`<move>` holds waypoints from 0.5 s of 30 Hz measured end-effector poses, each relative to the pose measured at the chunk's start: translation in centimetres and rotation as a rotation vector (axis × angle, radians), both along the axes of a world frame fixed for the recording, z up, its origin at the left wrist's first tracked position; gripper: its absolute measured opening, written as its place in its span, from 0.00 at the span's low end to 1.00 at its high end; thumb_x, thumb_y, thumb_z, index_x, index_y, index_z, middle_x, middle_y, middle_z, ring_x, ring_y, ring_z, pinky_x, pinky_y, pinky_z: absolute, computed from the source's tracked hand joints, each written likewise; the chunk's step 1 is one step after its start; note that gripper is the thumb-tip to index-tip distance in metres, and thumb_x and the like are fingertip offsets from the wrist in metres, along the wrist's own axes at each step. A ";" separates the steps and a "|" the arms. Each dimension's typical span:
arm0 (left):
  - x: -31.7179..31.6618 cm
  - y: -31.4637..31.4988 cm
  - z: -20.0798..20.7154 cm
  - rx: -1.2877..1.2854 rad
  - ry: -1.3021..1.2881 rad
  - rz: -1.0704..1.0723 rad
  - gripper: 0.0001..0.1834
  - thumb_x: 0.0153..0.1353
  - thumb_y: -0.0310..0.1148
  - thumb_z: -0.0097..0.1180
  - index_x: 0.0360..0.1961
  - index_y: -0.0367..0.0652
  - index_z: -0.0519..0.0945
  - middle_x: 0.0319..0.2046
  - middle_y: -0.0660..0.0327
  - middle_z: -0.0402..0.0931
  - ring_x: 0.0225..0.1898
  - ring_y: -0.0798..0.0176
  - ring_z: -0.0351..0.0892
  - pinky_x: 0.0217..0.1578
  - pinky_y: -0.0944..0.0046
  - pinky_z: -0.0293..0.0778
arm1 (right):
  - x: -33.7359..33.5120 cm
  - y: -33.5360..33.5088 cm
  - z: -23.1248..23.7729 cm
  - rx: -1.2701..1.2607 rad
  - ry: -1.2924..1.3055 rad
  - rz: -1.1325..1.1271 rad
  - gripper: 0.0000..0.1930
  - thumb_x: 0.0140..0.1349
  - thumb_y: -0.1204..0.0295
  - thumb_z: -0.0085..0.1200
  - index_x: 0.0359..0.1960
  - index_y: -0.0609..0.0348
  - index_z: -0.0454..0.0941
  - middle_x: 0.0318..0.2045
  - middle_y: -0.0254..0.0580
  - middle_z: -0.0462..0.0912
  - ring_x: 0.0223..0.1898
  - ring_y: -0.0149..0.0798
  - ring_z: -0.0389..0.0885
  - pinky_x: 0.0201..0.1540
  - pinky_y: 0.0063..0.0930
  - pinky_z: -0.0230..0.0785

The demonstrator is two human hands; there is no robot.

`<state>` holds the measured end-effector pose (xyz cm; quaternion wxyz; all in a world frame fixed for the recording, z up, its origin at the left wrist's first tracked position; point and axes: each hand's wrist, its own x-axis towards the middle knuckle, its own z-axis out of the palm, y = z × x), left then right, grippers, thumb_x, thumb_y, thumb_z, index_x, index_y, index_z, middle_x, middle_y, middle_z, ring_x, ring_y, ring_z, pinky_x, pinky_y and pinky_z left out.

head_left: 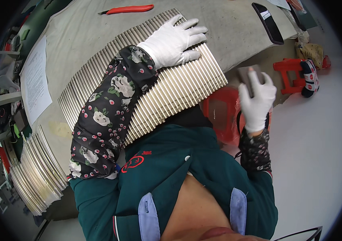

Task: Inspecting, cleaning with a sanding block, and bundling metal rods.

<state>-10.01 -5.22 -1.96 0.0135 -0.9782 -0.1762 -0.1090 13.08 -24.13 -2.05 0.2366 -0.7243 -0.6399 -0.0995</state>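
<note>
I note the left hand (pixel 171 42) spread flat on the metal rods (pixel 179 87), the right hand (pixel 257 100), well apart, gripping what appears to be a blurred grey block (pixel 244 74).

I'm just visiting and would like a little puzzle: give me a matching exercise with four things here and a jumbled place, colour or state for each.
Column one:
1. left hand
2. right hand
3. cutting tool
4. phone

Column two:
A. holding a dark block
B. black, near the table's right edge
C. palm down on metal rods
D. red-handled

Pairs: 1-C, 2-A, 3-D, 4-B
</note>
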 end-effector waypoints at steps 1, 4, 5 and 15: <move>-0.2 -0.2 0.2 0.006 -0.004 -0.001 0.30 0.67 0.54 0.42 0.59 0.42 0.71 0.66 0.57 0.62 0.70 0.51 0.54 0.69 0.44 0.46 | 1.1 0.4 0.6 -0.102 0.235 -0.098 0.26 0.47 0.71 0.63 0.52 0.55 0.78 0.50 0.63 0.73 0.46 0.59 0.73 0.47 0.46 0.68; -0.9 -0.4 0.8 0.000 -0.004 -0.006 0.30 0.67 0.54 0.42 0.59 0.42 0.71 0.66 0.57 0.62 0.70 0.51 0.54 0.69 0.44 0.47 | -5.4 -1.8 3.1 0.107 0.044 0.338 0.29 0.42 0.69 0.65 0.52 0.53 0.77 0.50 0.64 0.73 0.45 0.61 0.75 0.47 0.46 0.70; -1.0 -0.4 1.1 -0.011 0.002 -0.013 0.30 0.67 0.55 0.42 0.59 0.43 0.71 0.66 0.57 0.62 0.70 0.51 0.54 0.69 0.44 0.47 | -5.9 -2.0 3.2 0.106 0.041 0.334 0.29 0.42 0.69 0.65 0.52 0.53 0.77 0.50 0.64 0.73 0.45 0.61 0.75 0.47 0.46 0.70; 0.1 -0.3 1.3 -0.026 0.012 0.002 0.28 0.66 0.52 0.44 0.60 0.44 0.70 0.66 0.58 0.62 0.70 0.51 0.54 0.69 0.43 0.46 | -5.7 -3.5 1.7 0.039 0.142 0.478 0.33 0.41 0.68 0.67 0.55 0.52 0.76 0.52 0.66 0.71 0.47 0.61 0.73 0.50 0.45 0.67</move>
